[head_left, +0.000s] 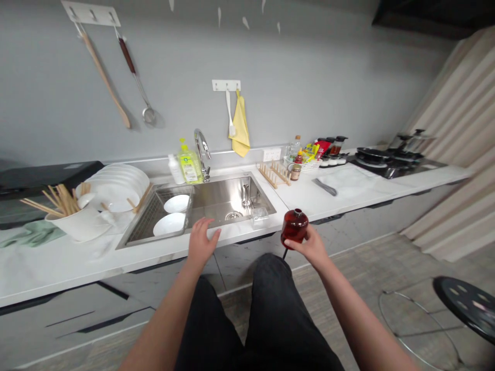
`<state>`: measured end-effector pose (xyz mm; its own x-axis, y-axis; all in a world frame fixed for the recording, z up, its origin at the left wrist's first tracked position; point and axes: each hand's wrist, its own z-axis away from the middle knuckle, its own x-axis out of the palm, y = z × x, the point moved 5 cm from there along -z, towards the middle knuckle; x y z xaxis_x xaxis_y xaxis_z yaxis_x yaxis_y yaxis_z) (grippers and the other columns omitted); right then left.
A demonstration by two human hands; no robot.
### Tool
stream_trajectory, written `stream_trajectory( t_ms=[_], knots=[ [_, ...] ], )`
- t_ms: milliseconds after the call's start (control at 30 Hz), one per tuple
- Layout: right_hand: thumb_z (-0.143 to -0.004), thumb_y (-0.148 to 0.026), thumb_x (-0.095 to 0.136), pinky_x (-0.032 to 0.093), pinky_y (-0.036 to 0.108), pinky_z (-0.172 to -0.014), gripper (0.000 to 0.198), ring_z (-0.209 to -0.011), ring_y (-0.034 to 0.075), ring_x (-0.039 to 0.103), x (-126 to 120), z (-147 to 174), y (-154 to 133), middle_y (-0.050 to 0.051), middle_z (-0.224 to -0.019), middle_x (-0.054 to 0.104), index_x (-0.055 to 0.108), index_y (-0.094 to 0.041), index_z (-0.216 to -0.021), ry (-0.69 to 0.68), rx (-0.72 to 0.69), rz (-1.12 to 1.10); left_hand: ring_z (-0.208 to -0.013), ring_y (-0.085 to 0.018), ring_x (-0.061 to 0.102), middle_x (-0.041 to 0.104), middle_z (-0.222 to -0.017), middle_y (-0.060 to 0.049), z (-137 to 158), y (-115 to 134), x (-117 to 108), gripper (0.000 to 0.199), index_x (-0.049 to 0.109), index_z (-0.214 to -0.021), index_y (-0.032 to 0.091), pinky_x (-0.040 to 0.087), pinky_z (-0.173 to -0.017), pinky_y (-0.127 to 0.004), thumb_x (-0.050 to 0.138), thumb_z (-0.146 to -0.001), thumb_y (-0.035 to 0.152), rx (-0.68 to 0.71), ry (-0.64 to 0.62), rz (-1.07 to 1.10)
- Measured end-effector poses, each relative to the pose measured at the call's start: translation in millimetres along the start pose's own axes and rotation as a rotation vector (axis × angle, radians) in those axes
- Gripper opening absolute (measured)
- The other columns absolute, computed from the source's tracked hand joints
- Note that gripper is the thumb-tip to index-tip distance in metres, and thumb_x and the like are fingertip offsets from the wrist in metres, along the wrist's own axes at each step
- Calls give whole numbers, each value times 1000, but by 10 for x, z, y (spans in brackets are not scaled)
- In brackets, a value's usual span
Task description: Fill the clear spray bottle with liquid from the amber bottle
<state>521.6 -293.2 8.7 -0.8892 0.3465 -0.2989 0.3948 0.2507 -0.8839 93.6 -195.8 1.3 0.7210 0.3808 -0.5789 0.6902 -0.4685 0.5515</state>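
Observation:
My right hand (309,245) is closed around a dark red glass bottle (294,225) with a short open neck, held upright in front of the counter edge. Over the near rim of the steel sink (216,193), my left hand (203,239) is held with thumb and fingers apart and nothing in it. Two white bowls (170,224) sit in a wire basket at the sink's left side. A small clear object (260,216), its kind hard to make out, lies by the sink's front right corner, between my hands.
Behind the sink stand a faucet (201,149) and a yellow-green soap bottle (189,164). White plates (119,180) and a container of chopsticks (79,221) are on the left. A wooden rack (275,174), seasonings and a stove (381,162) line the right. A black stool (467,304) stands at lower right.

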Motion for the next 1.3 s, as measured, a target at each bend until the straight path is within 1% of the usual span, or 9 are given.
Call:
stream_trajectory(
  t_ms=[200,333,500,700,833,900,1033,1133,1300],
  knots=[
    [-70,-56,109,66,52,-103,78,-111,37,83,628,539,-431,13,-126,89,81,-21,-134,-258,-91,-161,-156,-39,67,64,-172,-19,885,853,346,68,62,-164,28,54,-130,-61,77,-106,60,-182,-313,768],
    [-72,-43,108,65,53,-110,74,-121,39,84,1014,697,-760,11,-132,89,82,-24,-138,-391,-152,-222,-153,-44,70,67,-169,-23,1104,1176,293,91,60,-167,23,55,-130,-63,93,-92,62,-275,-439,910],
    [-75,-25,95,68,53,-104,67,-116,41,86,1300,837,-1071,5,-129,90,81,-33,-140,-417,-204,-211,-137,-44,80,81,-149,-20,1123,1141,-72,87,70,-154,21,63,-122,-62,101,-78,51,-371,-346,699],
    [-75,-30,100,68,55,-108,77,-124,42,86,1558,1053,-1174,5,-137,88,77,-38,-148,-527,-225,-197,-120,-42,87,89,-130,-16,1339,943,-314,81,79,-140,20,71,-109,-55,106,-67,45,-443,-293,655],
    [-70,-48,111,59,62,-126,116,-151,46,72,1546,1126,-1019,12,-171,70,59,-40,-174,-669,-269,-157,-117,-41,87,90,-127,-15,1515,830,-428,81,80,-135,20,72,-107,-54,107,-65,49,-484,-273,591],
    [-75,-57,110,58,65,-126,125,-154,46,69,1437,1021,-832,16,-180,60,47,-40,-182,-652,-238,-150,-114,-41,88,90,-123,-15,1572,776,-495,80,81,-132,20,72,-105,-53,106,-64,53,-510,-254,569],
    [-100,-59,88,64,62,-115,97,-138,38,76,1031,433,-383,19,-171,64,42,-36,-182,-302,-150,-189,-106,-40,89,91,-113,-13,1564,659,-644,76,82,-122,20,72,-103,-54,106,-59,55,-533,-215,463],
    [-87,-56,98,59,68,-122,109,-147,44,70,801,-114,-148,21,-172,63,45,-32,-179,-104,-169,-42,-104,-41,89,91,-105,-12,1458,553,-734,72,82,-116,21,73,-102,-55,105,-56,55,-561,-165,401],
    [-71,-49,107,38,71,-142,127,-171,48,48,867,-794,52,21,-184,50,47,-27,-180,-195,-208,89,-101,-40,89,91,-104,-14,1193,351,-781,70,81,-112,20,74,-96,-54,103,-57,58,-622,-119,382]
  ],
)
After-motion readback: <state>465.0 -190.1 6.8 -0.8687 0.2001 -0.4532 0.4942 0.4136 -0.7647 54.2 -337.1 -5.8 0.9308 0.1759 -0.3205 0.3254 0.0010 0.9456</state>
